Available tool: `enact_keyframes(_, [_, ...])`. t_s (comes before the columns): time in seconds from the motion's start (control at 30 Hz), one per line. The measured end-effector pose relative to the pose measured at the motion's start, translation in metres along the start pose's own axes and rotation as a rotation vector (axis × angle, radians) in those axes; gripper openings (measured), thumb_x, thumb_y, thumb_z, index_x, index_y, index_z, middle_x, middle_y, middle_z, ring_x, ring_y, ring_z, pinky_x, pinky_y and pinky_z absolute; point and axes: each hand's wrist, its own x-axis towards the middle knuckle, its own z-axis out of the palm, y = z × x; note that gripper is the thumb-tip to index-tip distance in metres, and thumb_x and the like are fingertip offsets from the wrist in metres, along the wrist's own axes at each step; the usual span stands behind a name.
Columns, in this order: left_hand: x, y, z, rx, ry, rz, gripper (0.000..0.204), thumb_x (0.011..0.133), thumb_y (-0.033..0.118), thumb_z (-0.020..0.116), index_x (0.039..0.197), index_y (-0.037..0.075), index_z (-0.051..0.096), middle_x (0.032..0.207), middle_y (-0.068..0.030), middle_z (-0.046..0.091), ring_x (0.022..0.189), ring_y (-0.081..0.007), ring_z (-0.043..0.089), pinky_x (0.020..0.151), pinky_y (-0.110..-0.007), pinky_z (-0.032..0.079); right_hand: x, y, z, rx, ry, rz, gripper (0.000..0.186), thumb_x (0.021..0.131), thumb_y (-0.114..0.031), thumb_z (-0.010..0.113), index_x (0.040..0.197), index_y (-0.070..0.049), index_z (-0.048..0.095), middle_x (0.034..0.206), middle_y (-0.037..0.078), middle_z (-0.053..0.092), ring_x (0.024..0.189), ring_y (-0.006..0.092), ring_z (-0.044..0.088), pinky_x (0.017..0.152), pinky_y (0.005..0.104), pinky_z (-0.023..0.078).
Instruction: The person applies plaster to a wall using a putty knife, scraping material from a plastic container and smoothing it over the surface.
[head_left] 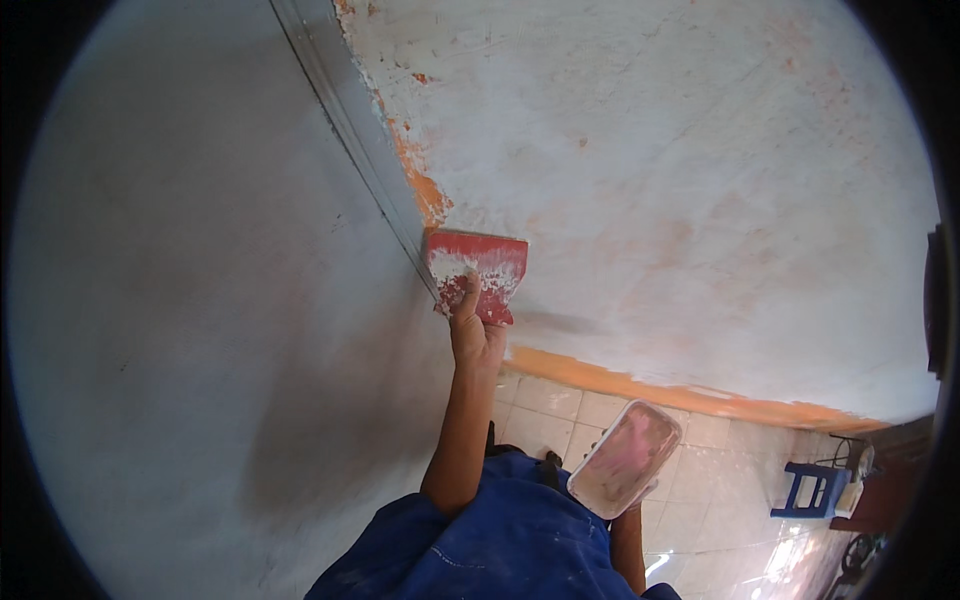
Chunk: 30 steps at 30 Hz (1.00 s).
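My left hand (474, 325) grips a red putty spreader (478, 262), thumb laid over its face. White filler is smeared across the blade. Its far edge lies against the pale wall (640, 190), right beside the grey door-frame strip (345, 140). A ragged band of bare orange paint (427, 195) runs up from the spreader along that strip. Lower right, my right hand (645, 494) holds a shallow rectangular tub (628, 458) from beneath, most of the fingers hidden by it. Pinkish-white residue coats the inside of the tub.
A smooth grey surface (190, 300) fills the left side. Orange paint (640, 388) edges the wall's foot above the tiled floor (700, 480). A blue plastic stool (812, 490) stands at the far right, near dark red furniture (885, 490). Something dark (936, 300) juts from the right edge.
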Motion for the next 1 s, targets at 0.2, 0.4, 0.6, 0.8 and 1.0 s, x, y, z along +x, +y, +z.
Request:
enact_keyframes(0.2, [0.022,-0.009,-0.032,0.121,0.053,0.056,0.033,0.079,0.007,0.060,0.110,0.007,0.049,0.100,-0.0013,0.055,0.090,-0.0133,0.054,0.079,-0.028,0.046,-0.001,0.000,-0.001,-0.015,0.011,-0.025,0.074,0.070,-0.046,0.053,0.128,-0.005,0.030,0.117,0.017,0.045,0.103,0.0306,0.049,0.087,0.0420,0.042])
enact_keyframes(0.4, [0.031,-0.011,-0.040,0.274,0.142,0.176,0.037,0.077,0.007,0.062,0.111,0.005,0.048,0.102,-0.0037,0.054,0.089,-0.0139,0.053,0.076,-0.027,0.045,0.015,0.006,0.014,0.005,-0.006,-0.035,0.074,0.070,-0.046,0.053,0.128,-0.005,0.030,0.118,0.017,0.045,0.104,0.0305,0.049,0.087,0.0419,0.042])
enact_keyframes(0.6, [0.047,-0.023,-0.090,0.271,0.210,0.136,0.041,0.076,0.009,0.064,0.113,0.004,0.046,0.104,-0.0033,0.053,0.089,-0.0137,0.052,0.076,-0.028,0.044,0.030,0.009,0.032,0.029,-0.056,-0.047,0.074,0.070,-0.045,0.053,0.128,-0.005,0.030,0.118,0.017,0.045,0.104,0.0304,0.048,0.088,0.0418,0.041])
enact_keyframes(0.8, [0.037,-0.017,-0.099,0.208,0.123,0.047,0.040,0.077,0.008,0.063,0.112,0.007,0.046,0.105,-0.0035,0.053,0.093,-0.0142,0.051,0.079,-0.028,0.043,0.026,0.003,0.026,0.042,-0.068,0.008,0.074,0.070,-0.045,0.054,0.128,-0.005,0.030,0.118,0.017,0.045,0.104,0.0303,0.048,0.088,0.0417,0.041])
enact_keyframes(1.0, [0.007,-0.008,-0.057,0.009,-0.126,-0.048,0.035,0.080,0.006,0.058,0.112,0.009,0.045,0.104,-0.0028,0.053,0.095,-0.0160,0.052,0.085,-0.032,0.042,0.034,-0.002,0.030,0.017,-0.111,-0.010,0.074,0.070,-0.044,0.054,0.128,-0.005,0.030,0.118,0.017,0.045,0.104,0.0302,0.048,0.088,0.0416,0.041])
